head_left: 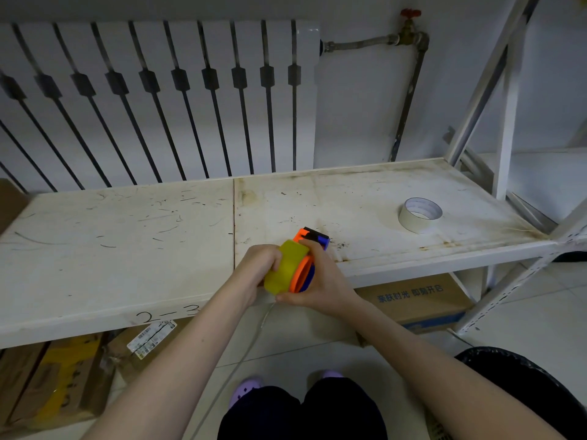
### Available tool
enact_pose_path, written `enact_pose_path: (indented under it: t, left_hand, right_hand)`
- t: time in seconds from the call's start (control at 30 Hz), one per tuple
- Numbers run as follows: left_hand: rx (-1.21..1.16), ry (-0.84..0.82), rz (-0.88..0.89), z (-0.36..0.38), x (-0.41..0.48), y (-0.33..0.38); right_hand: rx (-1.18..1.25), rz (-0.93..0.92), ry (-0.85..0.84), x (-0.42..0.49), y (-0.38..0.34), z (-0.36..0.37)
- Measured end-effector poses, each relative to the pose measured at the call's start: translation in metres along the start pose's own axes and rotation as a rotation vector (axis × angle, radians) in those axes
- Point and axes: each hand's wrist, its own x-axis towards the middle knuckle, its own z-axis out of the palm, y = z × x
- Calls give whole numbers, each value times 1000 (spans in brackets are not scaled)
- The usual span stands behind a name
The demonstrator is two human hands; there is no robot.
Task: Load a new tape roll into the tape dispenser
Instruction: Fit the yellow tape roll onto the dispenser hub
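A yellow tape roll [286, 266] sits against the orange and blue tape dispenser [305, 271], both held just above the front edge of the white shelf [127, 249]. My left hand [255, 273] grips the yellow roll from the left. My right hand [320, 281] holds the dispenser from the right and below, fingers wrapped over its top. The dispenser's black and blue front end [316, 236] points away from me. An empty white tape core [419, 215] lies flat on the shelf at the right, apart from both hands.
A white radiator [158, 100] and a pipe with a red valve [409, 27] stand behind the shelf. Cardboard boxes [416, 300] sit under it. The shelf's upright frame [508, 122] rises at the right. A black bin [533, 385] is at my lower right.
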Motion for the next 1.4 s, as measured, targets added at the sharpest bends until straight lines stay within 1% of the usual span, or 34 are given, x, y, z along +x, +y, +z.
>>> enact_pose_path:
  t: [0.1, 0.17, 0.27, 0.33, 0.53, 0.67, 0.77, 0.83, 0.93, 1.0, 1.1, 1.2, 1.27, 1.4]
  left_hand:
    - [-23, -42, -21, 1, -4, 5]
    - [-33, -58, -44, 2, -5, 10]
    - [-60, -91, -57, 2, -4, 11]
    - [-59, -84, -37, 1, -3, 4]
    - [-70, -107, 116, -4, 0, -14]
    - [-54, -98, 147, -5, 4, -14]
    - [-70, -102, 160, -5, 3, -14]
    - [-60, -112, 209, -4, 1, -13]
    - [-70, -134, 281, -2, -2, -14]
    - [-99, -136, 314, -3, -1, -19]
    - [-99, -147, 363, -3, 4, -27]
    - [-90, -149, 367, -6, 9, -31]
    - [-98, -155, 364, -10, 12, -32]
    - [-87, -160, 364, -12, 13, -32]
  right_hand:
    - [-209, -117, -11, 2, -2, 1]
    - [-305, -186, 3, 2, -2, 2]
    - [-357, -301, 46, 1, 1, 2]
    - [-338, -316, 54, 0, 6, 2]
    - [-193, -159, 56, -1, 7, -1]
    - [-113, -74, 23, 2, 8, -4]
    - [-80, -58, 19, 5, 8, -5]
    - [-55, -33, 15, 8, 8, -7]
    - [36, 52, 0, 12, 9, -7]
    - [99, 133, -27, 15, 11, -5]
    - [258, 240, -67, 20, 10, -5]
    - [295, 289, -122, 22, 1, -8]
    - [197, 242, -106, 20, -2, -9]
    - [-291, -114, -44, 10, -5, -17]
